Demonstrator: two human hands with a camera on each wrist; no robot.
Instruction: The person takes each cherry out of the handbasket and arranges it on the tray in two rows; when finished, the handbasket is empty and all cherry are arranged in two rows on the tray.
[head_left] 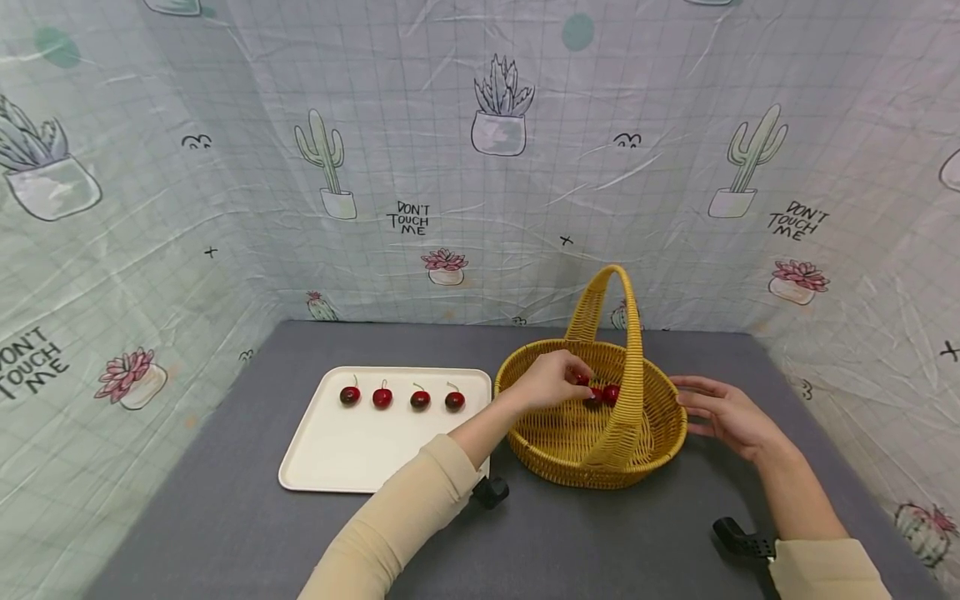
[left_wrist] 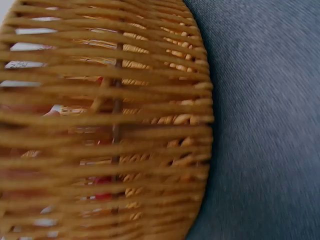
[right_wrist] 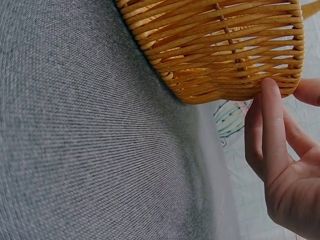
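With twelve o'clock straight away from the person, the left sleeve (head_left: 397, 521) came nearest, slanting between one and two o'clock over the grey tabletop (head_left: 555, 546) and the near right corner of the white tray (head_left: 345, 462). Beyond the tray's right edge, towards three o'clock, sat the yellow wicker basket (head_left: 577, 477).

The right hand (head_left: 731, 414) was at the basket's three o'clock, its fingers spread and loosely extended; in the right wrist view a fingertip met the woven wall, with no fist closed round it. From that hand the basket cherries (head_left: 611, 395) lay towards nine o'clock, behind the wall and beyond the arched handle (head_left: 634, 375).

The left hand (head_left: 551, 382) was much the nearer to them. It dipped inside the basket on the handle's nine o'clock side, fingers bent downwards, and the cherries lay between three and four o'clock of it, right by the fingertips. Red showed between thumb and fingers, but whether they pinched a cherry could not be told; wicker hid most of the left wrist view.

Towards nine o'clock from that hand, four tray cherries (head_left: 382, 396) ran along the tray's far side in a nine-to-three line, stems towards twelve. A cactus-print cloth (head_left: 360, 267) hung farthest off.
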